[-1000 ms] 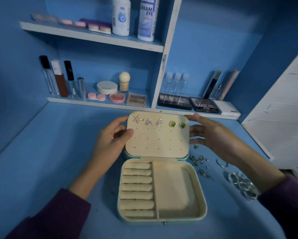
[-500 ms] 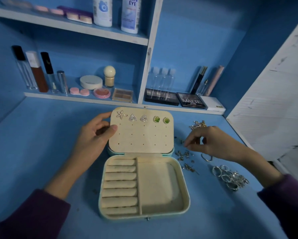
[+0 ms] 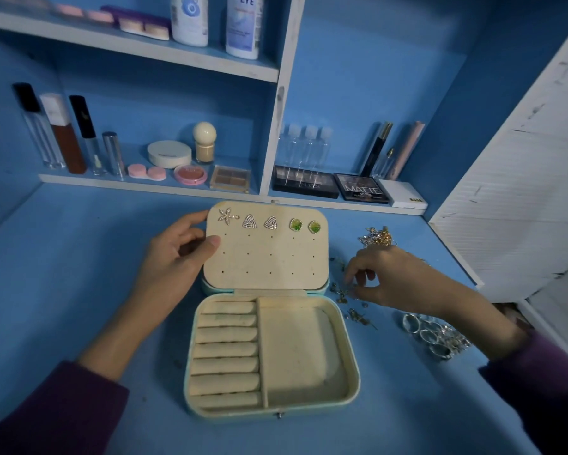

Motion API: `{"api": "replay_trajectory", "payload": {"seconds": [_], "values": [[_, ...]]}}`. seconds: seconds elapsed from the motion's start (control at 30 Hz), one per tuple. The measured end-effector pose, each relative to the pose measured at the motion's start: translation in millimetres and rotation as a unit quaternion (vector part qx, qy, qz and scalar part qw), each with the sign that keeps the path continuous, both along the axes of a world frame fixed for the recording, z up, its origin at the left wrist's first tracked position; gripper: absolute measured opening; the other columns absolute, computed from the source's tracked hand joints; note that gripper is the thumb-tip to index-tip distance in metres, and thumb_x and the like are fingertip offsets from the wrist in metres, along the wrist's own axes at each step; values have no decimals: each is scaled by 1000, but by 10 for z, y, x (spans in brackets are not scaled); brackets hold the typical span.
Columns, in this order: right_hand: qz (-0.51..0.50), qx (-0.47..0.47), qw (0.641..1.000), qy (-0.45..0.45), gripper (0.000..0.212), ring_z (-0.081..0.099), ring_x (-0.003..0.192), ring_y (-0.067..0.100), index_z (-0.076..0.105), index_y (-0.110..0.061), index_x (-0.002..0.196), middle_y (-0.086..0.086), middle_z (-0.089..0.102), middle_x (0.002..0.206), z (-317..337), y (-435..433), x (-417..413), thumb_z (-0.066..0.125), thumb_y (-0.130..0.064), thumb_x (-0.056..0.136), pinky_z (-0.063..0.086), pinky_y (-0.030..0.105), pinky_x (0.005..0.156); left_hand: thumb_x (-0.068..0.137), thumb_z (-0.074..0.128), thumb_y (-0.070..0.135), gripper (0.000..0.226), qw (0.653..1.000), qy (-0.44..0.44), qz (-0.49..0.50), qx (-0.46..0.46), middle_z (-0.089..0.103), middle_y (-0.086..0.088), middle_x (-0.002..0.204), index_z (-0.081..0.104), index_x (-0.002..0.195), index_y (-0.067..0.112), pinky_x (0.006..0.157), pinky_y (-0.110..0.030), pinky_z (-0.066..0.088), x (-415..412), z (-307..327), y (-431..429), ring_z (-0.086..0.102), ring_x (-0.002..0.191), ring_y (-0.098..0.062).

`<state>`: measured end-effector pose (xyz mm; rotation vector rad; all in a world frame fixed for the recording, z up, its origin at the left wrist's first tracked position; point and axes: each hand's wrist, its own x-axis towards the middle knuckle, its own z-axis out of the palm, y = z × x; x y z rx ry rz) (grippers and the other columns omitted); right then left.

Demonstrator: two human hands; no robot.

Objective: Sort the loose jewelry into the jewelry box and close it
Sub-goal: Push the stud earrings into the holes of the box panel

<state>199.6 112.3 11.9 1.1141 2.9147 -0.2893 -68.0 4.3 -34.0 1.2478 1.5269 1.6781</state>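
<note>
An open teal jewelry box [image 3: 348, 343] with cream lining lies on the blue table. Its raised lid [image 3: 269, 261] carries a star earring [image 3: 227, 216], two triangle earrings [image 3: 260, 222] and two green earrings [image 3: 305, 225]. My left hand [image 3: 174, 261] holds the lid's left edge, thumb on its face. My right hand [image 3: 394, 280] reaches down into the loose small earrings [image 3: 341, 292] to the right of the box, fingertips pinching at one. A heap of silver rings [image 3: 433, 336] lies near my right wrist. A tangle of chains [image 3: 378, 238] sits behind the hand.
Shelves at the back hold cosmetics: tall bottles [image 3: 59, 133], a compact [image 3: 169, 154], eyeshadow palettes [image 3: 361, 187] and a white case [image 3: 404, 198]. A white panel [image 3: 519, 178] bounds the table on the right.
My right hand left the lid's right edge and dropped to the loose earrings beside the box. My left hand stays on the lid. The view shifted slightly.
</note>
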Motion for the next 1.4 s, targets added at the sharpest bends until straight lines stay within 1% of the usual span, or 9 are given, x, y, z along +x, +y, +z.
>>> {"api": "replay_trajectory", "payload": {"seconds": [0.2,0.33,0.5,0.63,0.83,1.0,1.13,1.27,1.4], "values": [[-2,-6,1000,17,7,50,71,0,72,-24,84,-15,57,76,-55,19,-9,68,-20,82,46,25,71,89,58,0,39,1000,-2,-2,1,70,22,75,59,100,38,69,-6,47,-5,-8,4,64,74,6],[-41,-68,990,120,14,58,66,5,65,-16,70,-9,65,70,44,-29,-16,68,-4,77,46,17,63,90,59,0,39,1000,-4,-5,-3,71,19,76,59,101,37,69,-8,47,-20,-21,10,64,75,4],[-129,-213,928,278,18,65,72,25,59,-9,68,12,69,73,194,-50,-56,66,3,79,50,36,67,90,58,0,39,1000,-5,-7,-3,71,21,77,59,101,38,67,-8,48,-21,-24,5,65,76,4],[-131,-290,870,376,14,58,62,13,68,-6,74,7,67,69,273,-80,-131,63,4,83,49,21,62,90,58,1,39,1000,-9,-6,-3,71,23,78,59,100,38,69,-8,48,-18,-17,2,65,76,5],[-116,-384,811,426,20,64,71,9,73,-6,87,4,73,80,273,-163,-307,66,0,70,51,17,71,90,59,2,39,1000,-11,-9,-7,72,20,80,59,102,38,70,-10,49,-15,-12,-5,65,78,3],[-64,-397,828,390,30,67,84,6,73,-14,94,-4,74,85,245,-242,-554,70,-3,66,48,12,76,90,60,3,38,1000,-19,-5,-11,73,10,86,61,102,39,77,-22,51,-4,-5,-10,65,84,-7],[-35,-332,868,369,17,60,66,6,73,-9,96,11,72,82,211,-316,-823,66,-3,82,47,13,71,89,60,1,39,1000,-25,-3,-7,73,3,85,61,102,37,75,-22,51,9,11,-13,64,82,-12],[-40,-255,897,359,7,49,52,1,74,-14,82,-1,64,61,120,-378,-1095,70,-9,82,40,11,54,89,61,1,39,1000,-20,-5,-2,73,1,84,61,102,37,72,-19,49,10,11,-10,63,78,-12],[-25,-149,926,346,9,45,50,3,73,-23,78,-2,60,55,9,-382,-1257,72,-14,82,36,11,52,89,61,2,37,1000,-21,-13,-5,72,2,83,61,105,35,70,-14,48,-1,14,-12,63,76,-7]]}}
